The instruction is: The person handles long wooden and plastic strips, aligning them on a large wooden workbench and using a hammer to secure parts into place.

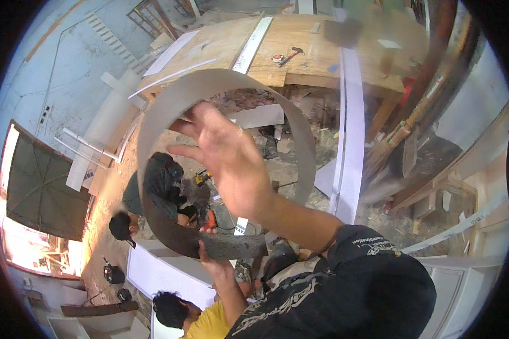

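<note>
A wide, thin grey band [297, 121] is bent into a large loop in front of me, darker along its lower part. My right hand [229, 150] reaches through the loop from the right, fingers spread, the fingertips at the inner face of its upper left side. Below, my left hand [216, 264] pinches the loop's lower rim, thumb on the near side. The band's exact kind cannot be made out. Through the loop show a yellow drill [202, 177] and an orange tool [210, 219] on or near the floor.
A wooden worktable [322, 62] beyond carries a hammer [291, 56], a tape measure [277, 58] and long white strips [253, 45]. One co-worker in dark clothes [161, 175] crouches left; another in yellow [206, 326] is below. White panels [164, 271] lie nearby. A broom [387, 147] stands right.
</note>
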The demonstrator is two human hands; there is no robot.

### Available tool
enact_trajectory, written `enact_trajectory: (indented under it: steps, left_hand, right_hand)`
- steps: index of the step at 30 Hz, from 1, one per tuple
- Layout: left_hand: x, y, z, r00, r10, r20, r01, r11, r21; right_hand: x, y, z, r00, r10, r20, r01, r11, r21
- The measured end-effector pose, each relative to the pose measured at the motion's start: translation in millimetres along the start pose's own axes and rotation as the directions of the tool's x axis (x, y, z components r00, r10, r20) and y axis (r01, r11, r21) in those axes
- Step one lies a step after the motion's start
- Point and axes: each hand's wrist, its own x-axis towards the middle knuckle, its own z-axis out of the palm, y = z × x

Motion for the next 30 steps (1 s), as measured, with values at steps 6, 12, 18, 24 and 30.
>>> enact_trajectory:
  steps: [6,12,18,24,30]
  left_hand:
    - [107,11,-51,0.995,0.017,0.103,0.004,0.979,-0.202]
    - [175,55,-42,0.990,0.141,-0.004,-0.141,0.985,-0.100]
    - [205,53,-29,0.993,0.110,-0.040,-0.109,0.994,0.025]
    - [243,51,-81,0.965,0.198,-0.172,-0.162,0.965,0.205]
    - [259,46,-62,0.981,0.131,-0.143,-0.134,0.991,-0.011]
  right_hand:
    - [76,37,-101,0.928,0.269,-0.258,-0.116,0.867,0.484]
    - [109,63,-189,0.688,0.372,-0.623,-0.038,0.875,0.482]
    - [117,122,-275,0.503,0.457,-0.733,-0.080,0.869,0.487]
    - [141,106,-241,0.723,0.194,-0.663,-0.141,0.981,0.133]
    - [156,85,-224,0.839,0.157,-0.520,0.062,0.924,0.377]
